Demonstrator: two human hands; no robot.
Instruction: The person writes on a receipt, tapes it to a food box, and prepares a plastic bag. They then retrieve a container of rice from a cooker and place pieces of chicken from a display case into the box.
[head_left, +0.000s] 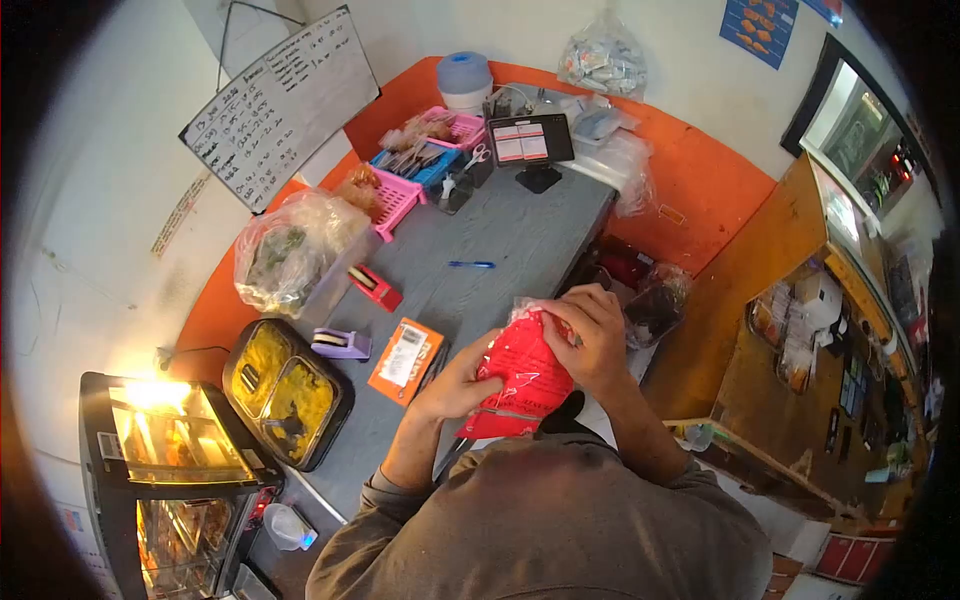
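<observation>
A red plastic packet (528, 368) with dark printing is held up in front of my chest, over the near edge of the grey table. My left hand (462, 382) grips its left side, thumb lying across the front. At the packet's top right, my right hand (588, 335) pinches the edge near a clear, crinkled part. What the packet contains is hidden. An orange box (407, 360) with a white label lies on the table just left of my left hand. Beyond the packet, a blue pen (471, 265) rests on the tabletop.
Tape dispensers, one red (375, 288) and one purple (341, 344), stand on the left. Near them are a divided food tray (290, 395) and a lit display warmer (175, 440). A tablet (531, 140), pink basket (398, 203) and scissors (478, 155) sit farther back.
</observation>
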